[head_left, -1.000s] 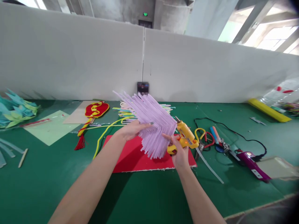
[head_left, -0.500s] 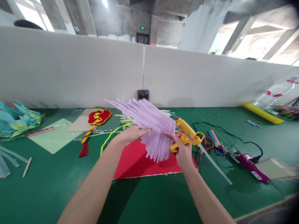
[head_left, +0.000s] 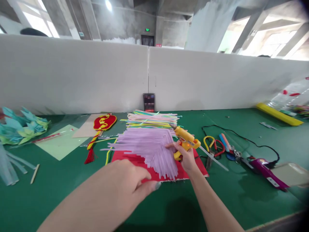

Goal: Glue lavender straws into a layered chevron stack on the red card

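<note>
My right hand (head_left: 187, 158) is wrapped round the handle of a yellow hot glue gun (head_left: 185, 137). The gun has a small orange light lit and a clear glue stick out of its back. A finger of that hand rests on a flat panel of lilac pipe cleaners (head_left: 145, 140), bent and set side by side in a chevron. The panel lies over a red board (head_left: 134, 164). Nearer to me, my left hand (head_left: 131, 178) is apart from the panel, thumb and forefinger spread with nothing seen between them; its other fingers are partly hidden.
Behind the panel lie loose coloured pipe cleaners (head_left: 154, 118). A red and yellow tasselled ornament (head_left: 103, 122) and pale green paper (head_left: 59, 145) are at left. To the right are pliers (head_left: 211, 151), scissors (head_left: 219, 148) and a purple corded tool (head_left: 267, 174). A white partition (head_left: 96, 77) stands behind.
The lilac panel has come down from the air onto the red board. My left hand has let go of it and moved back toward me. The glue gun stays in my right hand.
</note>
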`<state>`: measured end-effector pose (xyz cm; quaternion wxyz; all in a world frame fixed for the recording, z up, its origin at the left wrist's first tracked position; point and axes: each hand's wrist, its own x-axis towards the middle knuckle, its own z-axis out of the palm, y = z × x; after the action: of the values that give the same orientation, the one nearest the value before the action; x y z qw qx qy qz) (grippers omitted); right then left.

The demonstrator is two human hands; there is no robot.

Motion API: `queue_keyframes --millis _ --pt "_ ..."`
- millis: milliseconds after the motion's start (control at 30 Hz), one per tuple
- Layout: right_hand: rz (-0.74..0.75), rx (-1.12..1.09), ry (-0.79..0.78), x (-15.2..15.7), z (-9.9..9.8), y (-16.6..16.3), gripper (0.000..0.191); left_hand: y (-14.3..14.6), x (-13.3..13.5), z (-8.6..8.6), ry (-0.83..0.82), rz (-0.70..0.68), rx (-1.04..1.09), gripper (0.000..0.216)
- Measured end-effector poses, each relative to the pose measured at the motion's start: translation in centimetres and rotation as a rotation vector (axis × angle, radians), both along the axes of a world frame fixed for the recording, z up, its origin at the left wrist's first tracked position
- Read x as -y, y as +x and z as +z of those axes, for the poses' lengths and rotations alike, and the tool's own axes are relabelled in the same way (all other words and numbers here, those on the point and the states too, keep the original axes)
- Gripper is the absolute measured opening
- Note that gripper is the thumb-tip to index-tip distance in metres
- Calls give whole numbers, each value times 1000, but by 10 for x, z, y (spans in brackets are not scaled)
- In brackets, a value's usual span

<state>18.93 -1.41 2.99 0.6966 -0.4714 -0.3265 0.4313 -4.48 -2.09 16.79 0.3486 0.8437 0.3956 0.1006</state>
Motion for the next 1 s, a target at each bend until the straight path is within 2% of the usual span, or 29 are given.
queue_keyframes --millis 33,100,233,300,367,433,533,633,833,1000 --pt "19 29 -13 2 0 -1 27 0 6 4 62 -7 -30 29" --pt "46 69 -39 5 2 -3 25 7 4 7 207 62 16 22" --pt "131 136 -46 10 5 -3 22 30 -41 -4 373 181 202 24" --pt "211 191 -33 11 6 0 22 39 -66 -15 316 153 199 25" --pt "268 222 -25 12 5 1 23 46 -83 -26 200 68 161 25" --pt "294 220 -24 13 4 2 23 52 -92 -35 115 -1 122 19" --pt "292 215 -44 13 4 1 24 56 -97 -43 72 -48 73 14" --pt "264 208 -61 14 5 2 26 52 -100 -44 68 -22 75 14" --pt "160 274 -55 13 5 8 22 38 -104 -35 -28 10 129 20" --pt "37 124 -31 7 3 7 26 33 -106 -31 -81 -10 115 16"
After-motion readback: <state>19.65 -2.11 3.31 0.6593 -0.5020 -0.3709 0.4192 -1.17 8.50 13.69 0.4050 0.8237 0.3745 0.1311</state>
